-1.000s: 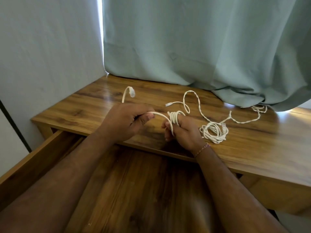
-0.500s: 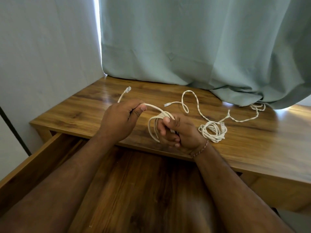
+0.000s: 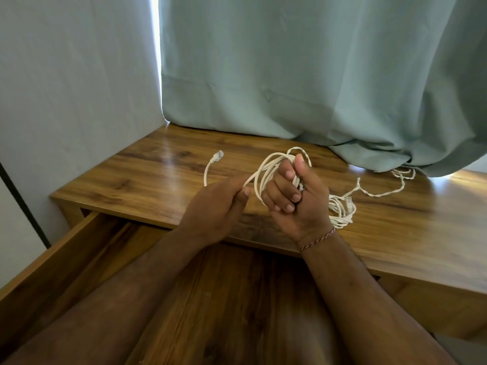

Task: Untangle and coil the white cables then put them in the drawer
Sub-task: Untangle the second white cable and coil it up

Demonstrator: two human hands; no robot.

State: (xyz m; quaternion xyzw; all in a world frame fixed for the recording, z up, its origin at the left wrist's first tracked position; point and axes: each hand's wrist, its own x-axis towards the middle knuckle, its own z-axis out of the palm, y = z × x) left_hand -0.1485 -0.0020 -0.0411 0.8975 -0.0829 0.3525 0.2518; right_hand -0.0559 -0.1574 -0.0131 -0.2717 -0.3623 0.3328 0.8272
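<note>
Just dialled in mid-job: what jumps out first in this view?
Centre frame, the right hand holds a bundle of white cable loops, while the left hand pinches the strand leading to a free plug end over the wooden desk. A second coiled cable lies on the desk right of the hands, its twisted tail running under the green curtain. The open drawer waits below.

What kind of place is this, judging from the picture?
Probably a room in a home: a wooden desk with an open drawer, set in a wall corner before a long green curtain.
</note>
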